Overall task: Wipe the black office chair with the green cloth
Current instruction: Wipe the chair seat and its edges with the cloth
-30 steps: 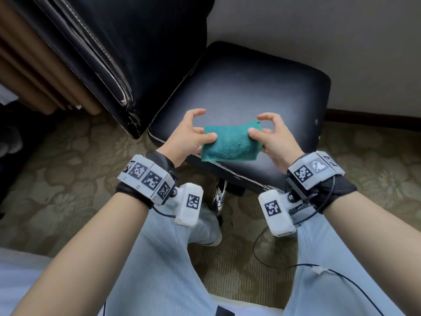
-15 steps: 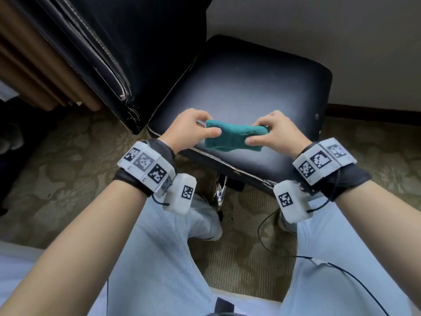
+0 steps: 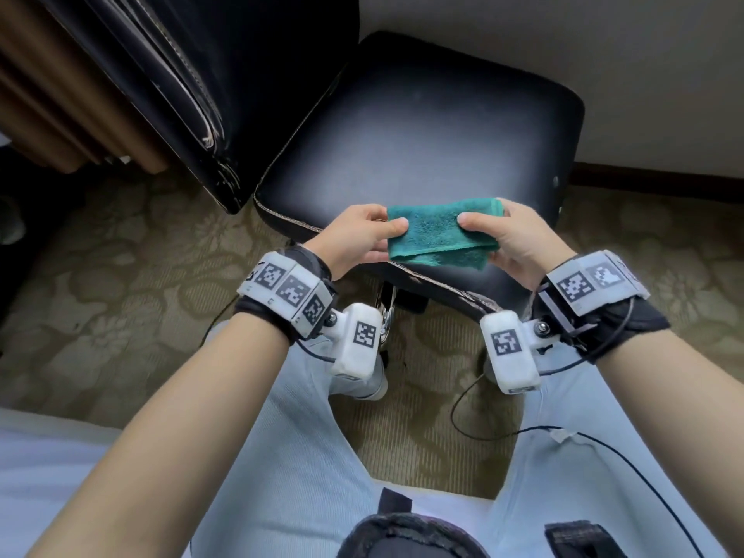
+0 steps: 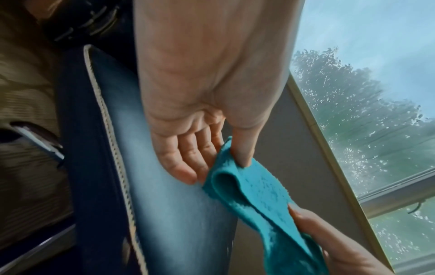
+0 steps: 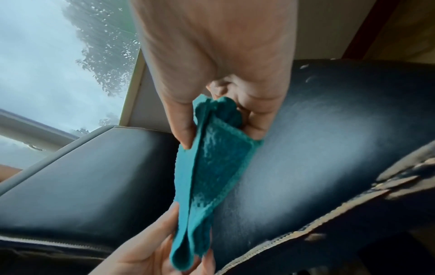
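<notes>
The black office chair stands in front of me, its padded seat with pale stitching facing up and its backrest at the upper left. The folded green cloth hangs just over the seat's front edge, stretched between both hands. My left hand pinches its left end between thumb and fingers. My right hand pinches the right end the same way. In the wrist views the cloth shows as a doubled fold just above the seat leather.
Patterned beige carpet surrounds the chair. A pale wall with a dark skirting board runs behind the seat. The chrome chair base stands between my knees. Brown curtain folds hang at upper left. A window shows in the wrist views.
Both hands have folded the cloth into a longer, flatter band and turned its broad face up. They have drawn slightly apart and nearer the seat's front edge.
</notes>
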The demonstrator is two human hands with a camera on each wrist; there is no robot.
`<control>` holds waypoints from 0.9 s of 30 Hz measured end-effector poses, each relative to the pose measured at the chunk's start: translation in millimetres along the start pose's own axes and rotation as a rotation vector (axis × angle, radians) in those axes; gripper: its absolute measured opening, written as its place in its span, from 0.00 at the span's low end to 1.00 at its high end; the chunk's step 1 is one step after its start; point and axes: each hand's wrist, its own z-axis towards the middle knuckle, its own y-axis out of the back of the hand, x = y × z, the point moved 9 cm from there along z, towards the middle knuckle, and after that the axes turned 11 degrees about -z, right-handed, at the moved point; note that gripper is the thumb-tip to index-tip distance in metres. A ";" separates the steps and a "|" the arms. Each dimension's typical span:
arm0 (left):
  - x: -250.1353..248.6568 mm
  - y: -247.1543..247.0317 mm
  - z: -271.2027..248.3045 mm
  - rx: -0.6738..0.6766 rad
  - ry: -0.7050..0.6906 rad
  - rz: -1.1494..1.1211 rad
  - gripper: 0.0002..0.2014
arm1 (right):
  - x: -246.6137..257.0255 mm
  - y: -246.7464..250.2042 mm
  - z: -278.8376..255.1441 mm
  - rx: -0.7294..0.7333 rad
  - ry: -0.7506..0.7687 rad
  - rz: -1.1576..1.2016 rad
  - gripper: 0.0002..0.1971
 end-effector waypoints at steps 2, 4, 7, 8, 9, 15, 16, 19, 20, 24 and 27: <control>11.3 -9.9 5.3 -0.018 0.025 0.023 0.13 | -8.9 11.2 -4.7 -0.066 -0.001 -0.006 0.08; 13.8 -9.5 14.9 -0.112 -0.004 0.105 0.15 | -15.7 26.5 -8.6 -0.157 -0.005 -0.039 0.05; 22.8 26.4 26.0 -0.447 -0.028 0.129 0.22 | -28.0 62.6 -14.0 -0.377 -0.003 -0.086 0.05; 31.2 40.1 25.2 -0.566 0.003 0.085 0.25 | -34.6 76.5 -17.3 -0.455 -0.017 -0.090 0.05; 39.8 50.7 21.8 -0.665 0.049 0.023 0.28 | -41.4 89.1 -21.2 -0.527 -0.037 -0.084 0.05; 99.0 43.9 31.2 -0.560 0.317 -0.301 0.43 | -78.4 130.6 -34.2 -0.837 -0.180 -0.167 0.15; 105.3 36.0 34.7 -0.513 0.337 -0.359 0.47 | -82.6 128.3 -29.3 -0.817 -0.199 -0.230 0.15; 110.2 18.3 45.7 -0.427 0.291 -0.491 0.46 | -91.8 117.6 -14.2 -0.737 -0.261 -0.315 0.15; 111.5 15.6 47.8 -0.409 0.273 -0.514 0.45 | -93.9 116.5 -10.8 -0.729 -0.281 -0.312 0.15; 109.4 9.4 47.8 -0.381 0.201 -0.522 0.47 | -99.2 132.3 -8.4 -0.802 -0.319 -0.274 0.15; 109.8 2.4 47.4 -0.405 0.197 -0.502 0.49 | -105.4 150.1 -17.0 -0.915 -0.293 -0.126 0.16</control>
